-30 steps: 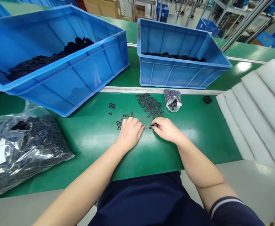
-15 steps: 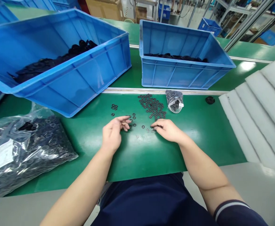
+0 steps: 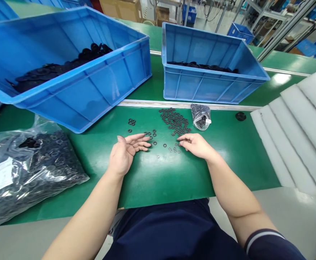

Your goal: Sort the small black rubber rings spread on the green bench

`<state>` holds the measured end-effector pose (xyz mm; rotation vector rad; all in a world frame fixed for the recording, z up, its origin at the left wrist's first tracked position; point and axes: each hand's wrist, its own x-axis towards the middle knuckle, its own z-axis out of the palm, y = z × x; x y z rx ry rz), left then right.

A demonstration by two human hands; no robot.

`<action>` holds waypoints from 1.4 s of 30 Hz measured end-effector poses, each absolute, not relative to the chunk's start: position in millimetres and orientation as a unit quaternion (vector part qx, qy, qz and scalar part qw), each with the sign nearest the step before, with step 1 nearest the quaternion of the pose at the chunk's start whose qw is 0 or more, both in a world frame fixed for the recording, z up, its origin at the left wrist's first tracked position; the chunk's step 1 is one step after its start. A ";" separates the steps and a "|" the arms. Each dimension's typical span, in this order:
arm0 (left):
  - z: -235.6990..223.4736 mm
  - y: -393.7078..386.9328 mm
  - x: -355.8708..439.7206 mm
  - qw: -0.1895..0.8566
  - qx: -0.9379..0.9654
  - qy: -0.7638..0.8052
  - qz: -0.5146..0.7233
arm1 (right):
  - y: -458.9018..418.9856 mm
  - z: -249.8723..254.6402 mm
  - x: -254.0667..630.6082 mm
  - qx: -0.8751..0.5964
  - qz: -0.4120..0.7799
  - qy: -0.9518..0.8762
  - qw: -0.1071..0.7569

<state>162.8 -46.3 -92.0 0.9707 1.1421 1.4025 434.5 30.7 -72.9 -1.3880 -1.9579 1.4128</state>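
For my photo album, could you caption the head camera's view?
Two bare hands among small dark rings on a green table, below two blue bins of black parts.

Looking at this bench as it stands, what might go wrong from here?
The left hand, open beside the small black rings, might nudge them out of place. The thin, pale rings lie close to the right hand and could get mixed with the dark pile. The small bag looks open, so a knock may spill its rings.
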 end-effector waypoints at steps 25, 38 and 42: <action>-99.7 -62.3 178.8 0.190 0.796 0.514 0.258 | 10.9 -70.3 399.3 -0.468 0.184 -0.863 0.044; -100.5 -60.2 162.5 0.207 0.777 0.542 0.245 | 8.7 -76.8 383.3 -0.444 0.199 -0.868 0.097; -104.1 -61.0 171.2 0.176 0.778 0.555 0.236 | 9.2 -79.3 378.6 -0.439 0.190 -0.874 0.083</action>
